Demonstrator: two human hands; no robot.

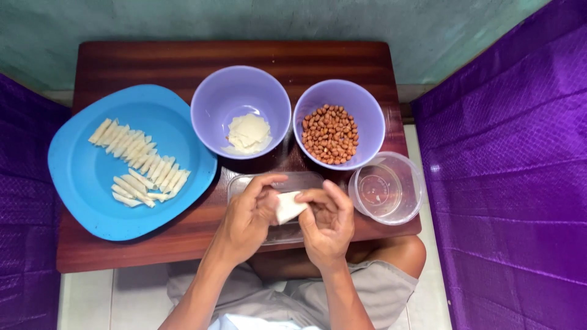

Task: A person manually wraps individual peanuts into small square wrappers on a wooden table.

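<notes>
Just below the middle of the frame, the left hand [249, 214] and right hand [327, 219] both pinch a small white pastry wrapper [288, 206] between curled fingers, over a clear rectangular container [241, 183]. It looks thin, limp, very light and easily torn, so it likely handles best gripped gently at its edges. Finished rolls [139, 164] lie on the blue plate [79, 183] at left.

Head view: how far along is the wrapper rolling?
Done: about twenty rolled white sticks lie in rows on the blue plate. In hand: the left hand and right hand fold one white wrapper over a clear tray. Left: a small stack of wrappers in one purple bowl, and peanuts filling the other.
</notes>
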